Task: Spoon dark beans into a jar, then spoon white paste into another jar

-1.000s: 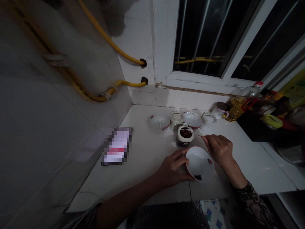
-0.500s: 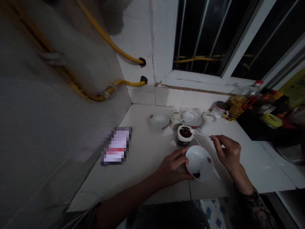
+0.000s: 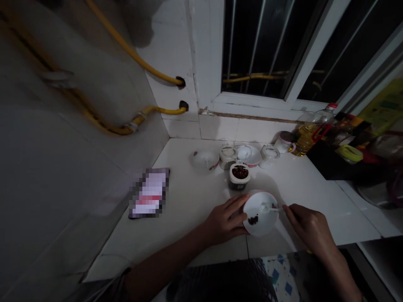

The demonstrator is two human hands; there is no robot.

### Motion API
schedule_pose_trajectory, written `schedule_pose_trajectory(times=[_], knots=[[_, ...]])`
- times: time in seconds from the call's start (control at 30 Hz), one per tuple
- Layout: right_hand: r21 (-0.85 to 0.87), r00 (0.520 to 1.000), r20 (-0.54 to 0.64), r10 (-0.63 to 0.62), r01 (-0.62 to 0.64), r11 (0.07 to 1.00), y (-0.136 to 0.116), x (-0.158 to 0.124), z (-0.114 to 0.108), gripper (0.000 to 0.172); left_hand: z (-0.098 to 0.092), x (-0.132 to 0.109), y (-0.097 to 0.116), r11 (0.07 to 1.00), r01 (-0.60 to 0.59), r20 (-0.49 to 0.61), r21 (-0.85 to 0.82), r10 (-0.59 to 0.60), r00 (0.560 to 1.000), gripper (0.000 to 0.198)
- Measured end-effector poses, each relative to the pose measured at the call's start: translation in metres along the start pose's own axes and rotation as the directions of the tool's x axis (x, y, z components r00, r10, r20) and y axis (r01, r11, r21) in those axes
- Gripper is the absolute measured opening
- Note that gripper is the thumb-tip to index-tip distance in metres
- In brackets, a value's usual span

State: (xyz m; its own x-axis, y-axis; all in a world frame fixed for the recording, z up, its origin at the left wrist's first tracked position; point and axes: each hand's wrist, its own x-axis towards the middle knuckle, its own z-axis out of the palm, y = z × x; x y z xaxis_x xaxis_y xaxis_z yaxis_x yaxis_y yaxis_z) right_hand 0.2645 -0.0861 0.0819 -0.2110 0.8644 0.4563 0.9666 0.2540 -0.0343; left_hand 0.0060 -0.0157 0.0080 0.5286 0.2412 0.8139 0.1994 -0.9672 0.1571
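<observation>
My left hand (image 3: 224, 219) grips the left rim of a small white bowl (image 3: 262, 201), tilted toward me, with a little clump of dark red bits inside. My right hand (image 3: 310, 226) pinches the handle of a small white spoon (image 3: 267, 208) whose tip lies inside the bowl. Just behind the bowl stands an open jar (image 3: 239, 175) full of the same dark red bits.
Behind the jar, a row of small white bowls and lidded pots (image 3: 242, 154) lines the white counter (image 3: 189, 197). An oil bottle (image 3: 310, 132) and cluttered items sit at the right. A phone (image 3: 148, 198) lies at the left by the tiled wall. Yellow pipes (image 3: 147, 115) run along the walls.
My right hand has come back from the jar toward me and brought the spoon into the bowl. The bowl has been tipped a little more upright in my left hand.
</observation>
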Motion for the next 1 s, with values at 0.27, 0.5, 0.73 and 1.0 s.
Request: schedule_pose_trajectory(times=[0.27, 0.5, 0.73, 1.0], knots=[[0.115, 0.959, 0.174, 0.225, -0.247, 0.962, -0.006, -0.005, 0.01, 0.067, -0.004, 0.005, 0.001, 0.986, -0.122, -0.023, 0.116, 0.126, 0.992, 0.02], [0.22, 0.872, 0.241, 0.427, -0.477, 0.851, -0.01, -0.013, 0.02, 0.068, -0.009, 0.008, 0.005, 0.97, -0.137, -0.01, 0.202, 0.142, 0.99, 0.013], [0.515, 0.767, 0.307, 0.564, -0.632, 0.579, -0.045, -0.026, 0.05, 0.065, -0.007, 0.008, 0.007, 0.953, -0.134, -0.009, 0.272, 0.142, 0.99, 0.011], [0.703, 0.548, 0.527, 0.65, -0.71, 0.029, -0.067, -0.02, 0.063, 0.057, -0.007, 0.007, 0.005, 0.975, -0.105, -0.051, 0.194, 0.117, 0.992, 0.015]])
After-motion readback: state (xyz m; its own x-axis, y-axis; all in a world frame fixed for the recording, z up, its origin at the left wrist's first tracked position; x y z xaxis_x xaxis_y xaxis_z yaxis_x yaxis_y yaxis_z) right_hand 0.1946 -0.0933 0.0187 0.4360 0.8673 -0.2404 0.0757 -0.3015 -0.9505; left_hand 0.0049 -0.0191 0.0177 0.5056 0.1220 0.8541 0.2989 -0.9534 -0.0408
